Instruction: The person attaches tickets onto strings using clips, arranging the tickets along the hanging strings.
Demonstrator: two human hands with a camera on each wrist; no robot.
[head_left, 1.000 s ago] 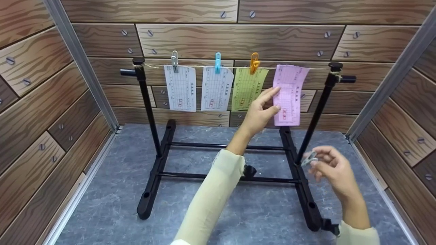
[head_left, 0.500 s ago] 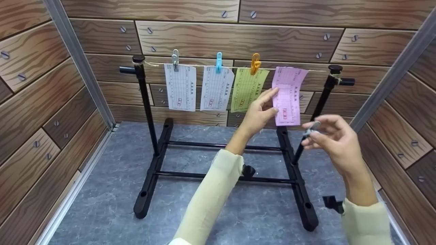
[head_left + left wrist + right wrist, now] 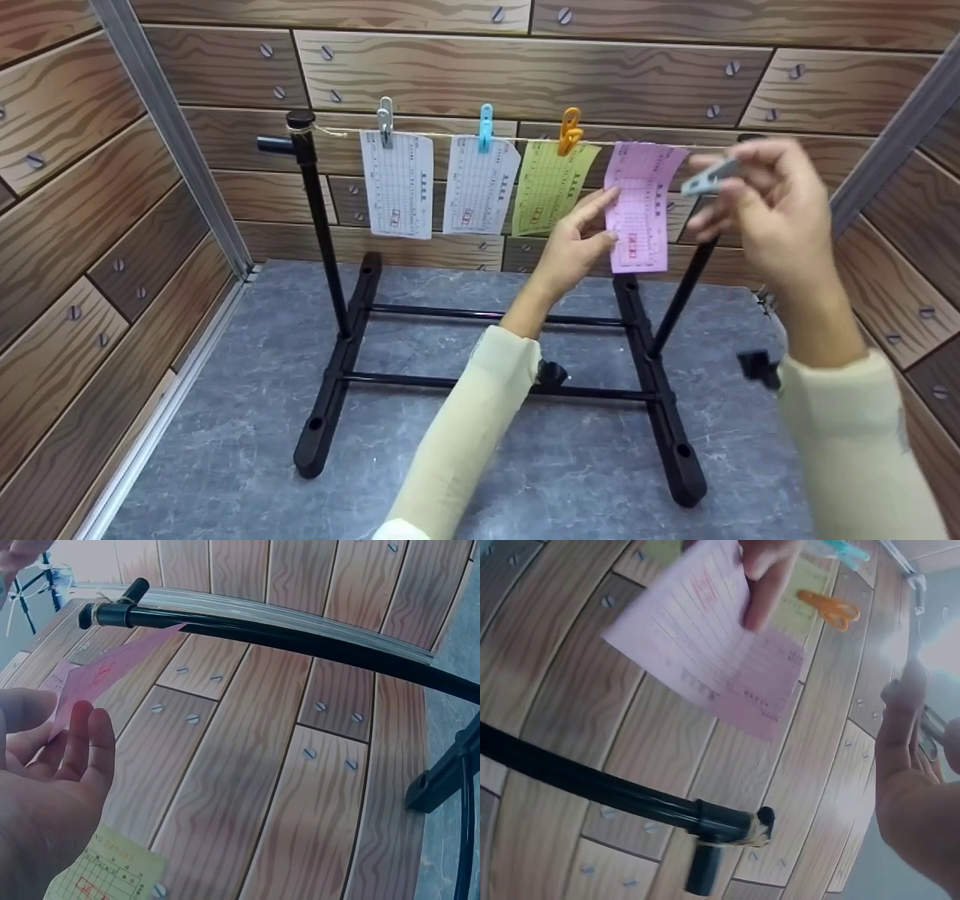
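A pink slip (image 3: pixel 643 202) hangs over the string (image 3: pixel 450 137) of a black rack (image 3: pixel 330 285), near its right end. My left hand (image 3: pixel 609 217) pinches the slip's left edge between thumb and fingers. My right hand (image 3: pixel 720 180) is raised to string height just right of the slip and pinches a small grey clip (image 3: pixel 709 178). In the left wrist view the left hand's fingers (image 3: pixel 82 750) touch the pink slip (image 3: pixel 97 679). The right wrist view shows the pink slip (image 3: pixel 712 660) with a left finger (image 3: pixel 769 577) across it.
Three slips hang clipped on the string: a white one under a grey clip (image 3: pixel 385 120), a white one under a blue clip (image 3: pixel 485 124), and a green one under an orange clip (image 3: pixel 570 129). Wood-patterned walls enclose the grey tabletop (image 3: pixel 225 450). The rack's right post (image 3: pixel 679 300) stands below my right hand.
My right hand has risen with the grey clip from near the rack's base up to the string beside the pink slip. My left hand has kept its hold on the slip.
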